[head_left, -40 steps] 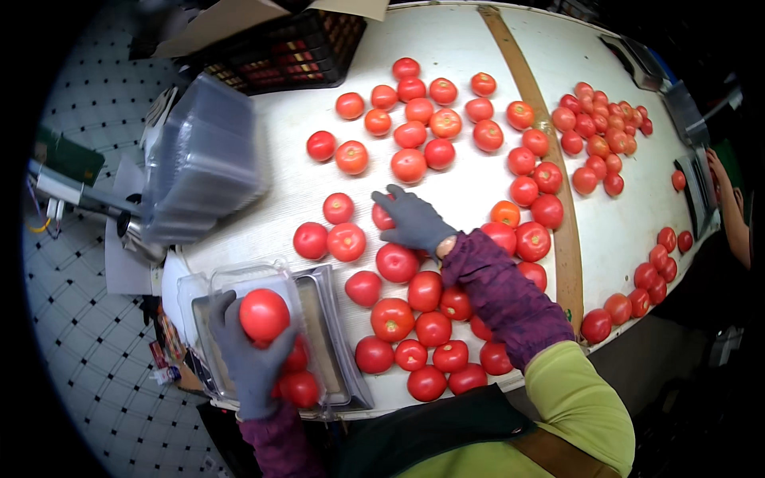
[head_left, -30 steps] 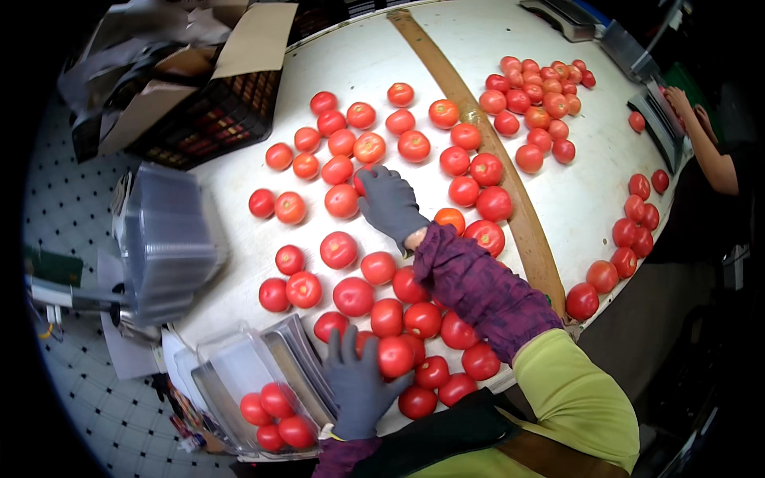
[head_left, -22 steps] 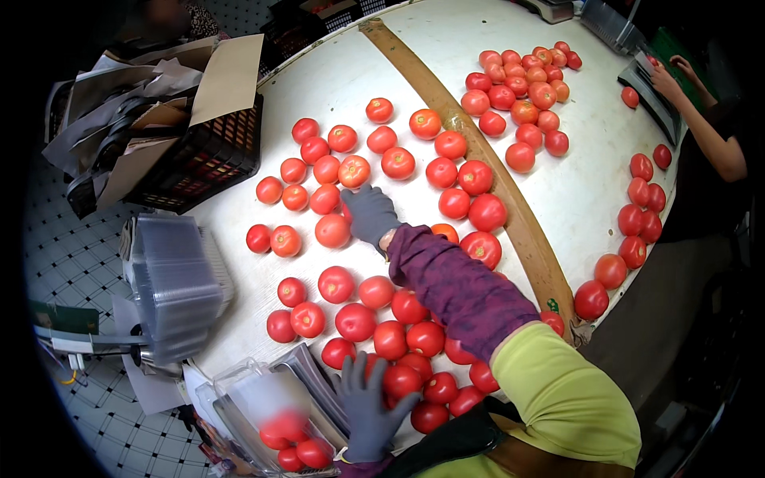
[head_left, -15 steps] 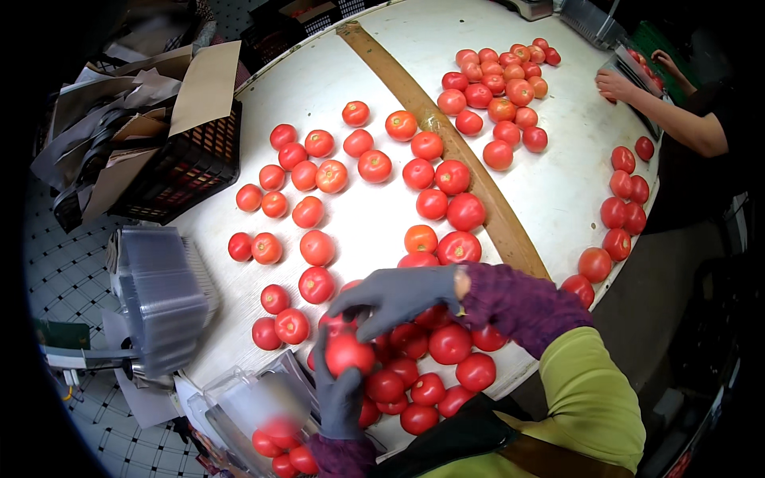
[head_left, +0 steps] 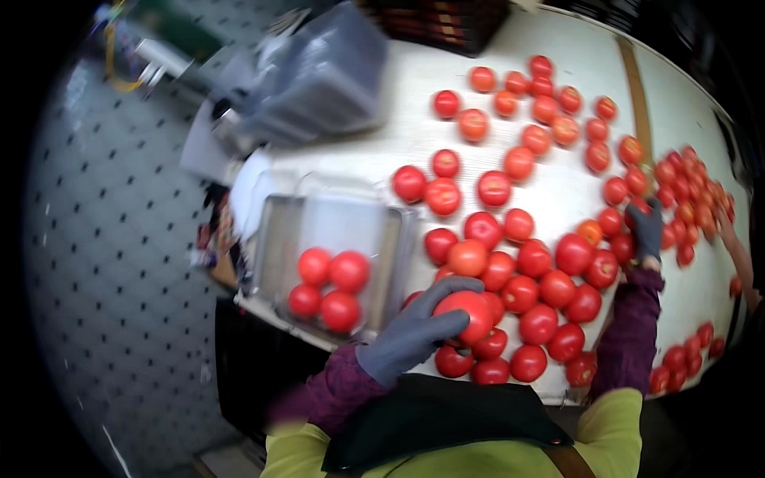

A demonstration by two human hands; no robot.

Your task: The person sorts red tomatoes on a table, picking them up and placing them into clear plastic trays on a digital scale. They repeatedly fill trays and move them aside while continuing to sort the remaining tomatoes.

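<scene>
In my grey-gloved left hand [head_left: 418, 331] is a large red tomato [head_left: 470, 315], above a crowd of loose tomatoes [head_left: 538, 323] on the white table [head_left: 414, 72]. My grey-gloved right hand [head_left: 645, 227] reaches out at the right beside the brown strip [head_left: 633, 88], its fingers curved over a tomato [head_left: 637, 209], partly hidden and blurred. Left of my left hand, a clear plastic container [head_left: 335, 215] with several tomatoes [head_left: 341, 311] inside sits on a metal tray [head_left: 271, 239].
A tall stack of clear containers [head_left: 319, 76] stands at the upper left near a dark crate [head_left: 434, 20]. More tomatoes [head_left: 685, 191] lie beyond the strip, near another person's arm [head_left: 737, 255] at the far right. Tiled floor [head_left: 119, 255] shows left of the table.
The view has swung toward the left. My left hand has gone from spread fingers to gripping a tomato. My right hand has moved away from it to the right, near the strip.
</scene>
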